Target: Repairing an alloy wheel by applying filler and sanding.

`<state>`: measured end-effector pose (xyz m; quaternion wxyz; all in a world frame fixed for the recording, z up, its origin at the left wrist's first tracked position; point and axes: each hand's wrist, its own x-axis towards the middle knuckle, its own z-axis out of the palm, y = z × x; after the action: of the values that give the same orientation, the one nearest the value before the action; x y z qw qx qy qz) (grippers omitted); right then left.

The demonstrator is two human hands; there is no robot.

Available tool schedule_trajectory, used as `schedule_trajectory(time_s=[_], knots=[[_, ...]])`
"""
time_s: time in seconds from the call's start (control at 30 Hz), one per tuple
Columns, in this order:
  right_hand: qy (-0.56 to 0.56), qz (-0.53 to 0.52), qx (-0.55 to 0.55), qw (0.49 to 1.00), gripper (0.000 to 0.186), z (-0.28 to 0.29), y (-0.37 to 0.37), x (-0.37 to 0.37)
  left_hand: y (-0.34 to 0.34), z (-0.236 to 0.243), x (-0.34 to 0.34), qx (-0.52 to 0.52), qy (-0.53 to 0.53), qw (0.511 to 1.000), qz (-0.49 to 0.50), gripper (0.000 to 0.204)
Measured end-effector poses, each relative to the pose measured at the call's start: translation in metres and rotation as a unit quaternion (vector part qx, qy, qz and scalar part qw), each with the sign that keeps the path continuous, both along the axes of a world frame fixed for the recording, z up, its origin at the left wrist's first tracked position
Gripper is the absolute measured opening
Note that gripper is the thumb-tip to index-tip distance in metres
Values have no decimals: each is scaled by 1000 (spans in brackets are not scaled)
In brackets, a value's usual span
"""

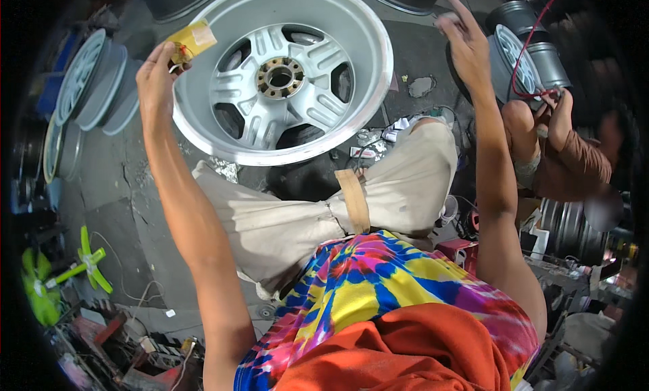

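Note:
My left hand [157, 70] pinches a small yellow flat piece [191, 41] with a pale patch and some red and gold markings, held up beside the rim's left edge. Whether it is a packet or a folded sheet I cannot tell. A large silver alloy wheel rim [314, 114] lies tilted in front of my legs, its spoked face and hub ring showing. Off to the right of the rim, my right hand [468, 46] is raised with its index finger stretched out and the others loosely bent. Nothing shows in it, though its fingertips are slightly blurred.
Several wheel rims [84, 80] stand at the left, more [517, 53] at the upper right. A co-worker in a brown top [574, 158] crouches at the right by a red hose [515, 73]. Green fan blades [88, 259] and cluttered parts lie lower left.

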<state>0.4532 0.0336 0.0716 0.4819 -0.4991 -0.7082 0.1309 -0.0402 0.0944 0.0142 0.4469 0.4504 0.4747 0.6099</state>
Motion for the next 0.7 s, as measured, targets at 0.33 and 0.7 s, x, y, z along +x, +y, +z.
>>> schedule_trajectory(time_s=[0.33, 0.7], knots=[[166, -157, -118, 966, 49, -53, -148, 80, -81, 43, 189, -23, 93, 936, -337, 24], [210, -58, -118, 969, 67, -51, -188, 40, -137, 31, 294, -65, 168, 881, -437, 28]])
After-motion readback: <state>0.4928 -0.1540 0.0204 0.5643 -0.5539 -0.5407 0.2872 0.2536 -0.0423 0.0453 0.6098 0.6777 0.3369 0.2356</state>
